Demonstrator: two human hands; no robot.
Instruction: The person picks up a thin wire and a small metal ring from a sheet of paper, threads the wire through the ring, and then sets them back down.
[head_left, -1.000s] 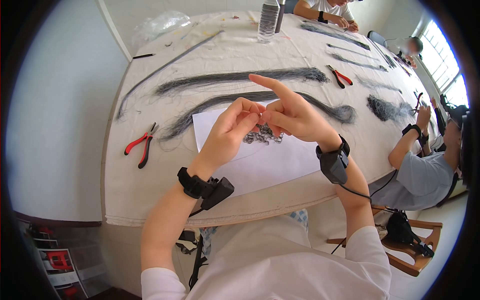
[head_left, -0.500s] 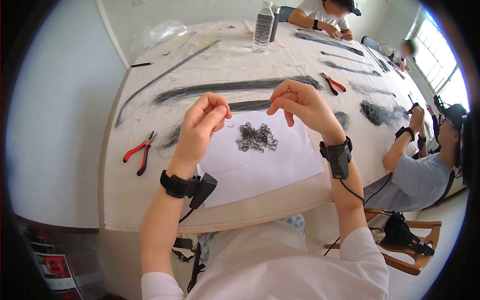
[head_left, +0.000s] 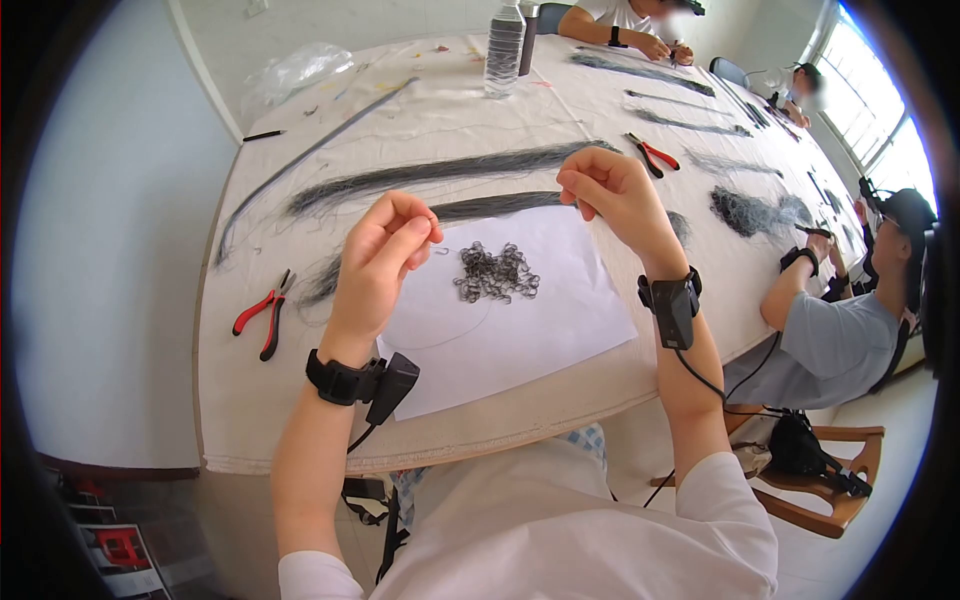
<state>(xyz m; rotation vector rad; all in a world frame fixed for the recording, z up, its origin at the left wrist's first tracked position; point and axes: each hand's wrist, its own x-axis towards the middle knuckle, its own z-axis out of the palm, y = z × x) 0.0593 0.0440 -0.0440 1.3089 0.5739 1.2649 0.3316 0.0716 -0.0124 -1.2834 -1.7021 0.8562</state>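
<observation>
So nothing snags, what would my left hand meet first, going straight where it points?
Probably the nearer bundle of grey strands, though your left hand may pass above it; depth is unclear.

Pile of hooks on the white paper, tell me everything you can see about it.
The pile of hooks is a loose, tangled heap of many small curved pieces, too jumbled to count. They are dark grey and look like metal wire, with white gaps showing through. It lies on the white paper, nearer the far edge than the near one. The left hand and right hand are on either side, neither touching it.
</observation>
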